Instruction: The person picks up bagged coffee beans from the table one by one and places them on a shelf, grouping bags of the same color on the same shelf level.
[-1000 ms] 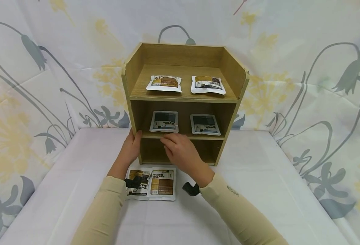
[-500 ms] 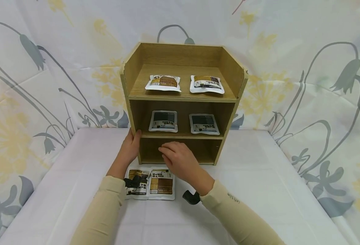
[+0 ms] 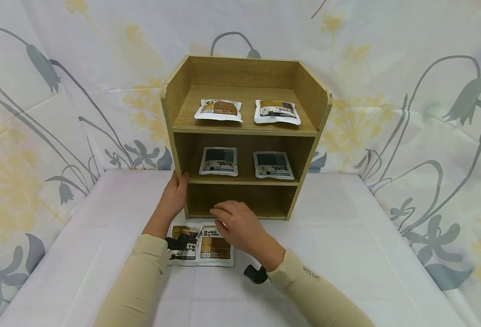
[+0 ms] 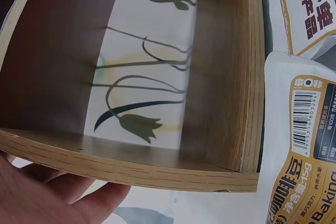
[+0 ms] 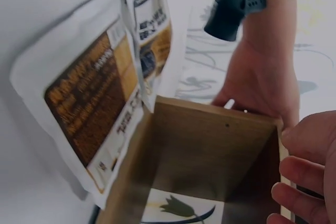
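My left hand (image 3: 174, 196) holds the left side panel of a small wooden shelf unit (image 3: 240, 182), its thumb on the front edge. The left wrist view shows those fingers against the panel's outer side. Before the bottom compartment hovers my right hand (image 3: 236, 223), fingers loosely bent and nothing in them. Two white pouches with dark labels, one left (image 3: 218, 161) and one right (image 3: 273, 165), lie on the middle shelf. On the top shelf lie two more, a brown-labelled pouch (image 3: 219, 110) and a dark-and-yellow-labelled pouch (image 3: 278, 112).
In front of the unit, a brown-labelled pouch (image 3: 216, 247) and a partly hidden pouch (image 3: 188, 252) lie side by side on the white cloth (image 3: 347, 254). Behind stands a flower-patterned backdrop (image 3: 420, 118). Black wrist cameras sit below each hand.
My right hand has drawn down from the middle shelf's front edge to before the bottom compartment. My left hand stays on the side panel, and the pouches lie as before.
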`<state>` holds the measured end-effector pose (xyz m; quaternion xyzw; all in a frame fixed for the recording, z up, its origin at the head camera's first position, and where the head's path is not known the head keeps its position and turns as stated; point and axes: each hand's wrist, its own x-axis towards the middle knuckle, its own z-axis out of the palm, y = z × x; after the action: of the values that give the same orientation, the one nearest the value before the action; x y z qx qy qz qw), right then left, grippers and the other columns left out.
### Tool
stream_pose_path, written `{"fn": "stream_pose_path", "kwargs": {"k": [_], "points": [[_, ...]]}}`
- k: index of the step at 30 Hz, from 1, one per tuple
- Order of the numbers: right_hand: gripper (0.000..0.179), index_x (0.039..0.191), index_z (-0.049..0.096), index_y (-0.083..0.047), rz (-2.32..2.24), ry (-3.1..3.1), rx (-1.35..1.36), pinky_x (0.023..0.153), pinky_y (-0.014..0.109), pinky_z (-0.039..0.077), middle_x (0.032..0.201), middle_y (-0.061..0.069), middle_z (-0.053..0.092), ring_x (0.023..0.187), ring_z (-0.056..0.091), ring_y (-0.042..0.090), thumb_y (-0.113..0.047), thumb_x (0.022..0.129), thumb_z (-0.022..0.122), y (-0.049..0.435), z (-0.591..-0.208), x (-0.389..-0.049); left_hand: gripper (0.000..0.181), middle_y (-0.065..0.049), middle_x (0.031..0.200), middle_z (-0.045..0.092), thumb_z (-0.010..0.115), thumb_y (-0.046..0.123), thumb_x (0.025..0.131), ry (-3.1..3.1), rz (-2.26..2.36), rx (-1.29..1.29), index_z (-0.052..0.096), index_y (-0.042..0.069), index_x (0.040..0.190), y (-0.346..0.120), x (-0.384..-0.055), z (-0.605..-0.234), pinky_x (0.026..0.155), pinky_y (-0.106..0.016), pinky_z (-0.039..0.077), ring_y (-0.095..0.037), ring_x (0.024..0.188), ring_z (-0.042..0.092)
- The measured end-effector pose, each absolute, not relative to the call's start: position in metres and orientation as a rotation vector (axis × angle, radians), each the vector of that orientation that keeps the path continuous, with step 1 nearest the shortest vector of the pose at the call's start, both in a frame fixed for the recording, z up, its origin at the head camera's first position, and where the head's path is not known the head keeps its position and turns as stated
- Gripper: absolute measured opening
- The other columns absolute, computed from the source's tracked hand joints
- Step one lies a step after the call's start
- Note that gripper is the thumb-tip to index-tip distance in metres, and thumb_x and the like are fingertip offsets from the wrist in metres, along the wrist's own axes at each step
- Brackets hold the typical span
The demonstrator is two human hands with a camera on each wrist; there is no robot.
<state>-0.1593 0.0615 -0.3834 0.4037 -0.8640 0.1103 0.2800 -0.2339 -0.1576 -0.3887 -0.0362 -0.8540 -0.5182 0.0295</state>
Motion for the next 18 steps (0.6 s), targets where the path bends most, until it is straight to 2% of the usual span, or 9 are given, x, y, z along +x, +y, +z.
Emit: {"fn": "stream_pose_path", "kwargs": {"k": [18], "points": [[0.028, 0.114, 0.071, -0.015, 0.257, -2.425, 1.101, 0.089, 0.032, 0.054, 0.114, 0.000, 0.069, 0.107, 0.064, 0.016, -0.025, 0.088, 0.071, 0.062, -0.406, -0.148, 0.068, -0.023, 0.153, 0.031, 0.020, 0.053, 0.103, -2.638, -1.590, -0.111, 0.009, 0.013, 0.156, -0.157, -0.234, -0.388, 0.112, -0.060, 0.030, -0.043, 0.137, 0.038]]}}
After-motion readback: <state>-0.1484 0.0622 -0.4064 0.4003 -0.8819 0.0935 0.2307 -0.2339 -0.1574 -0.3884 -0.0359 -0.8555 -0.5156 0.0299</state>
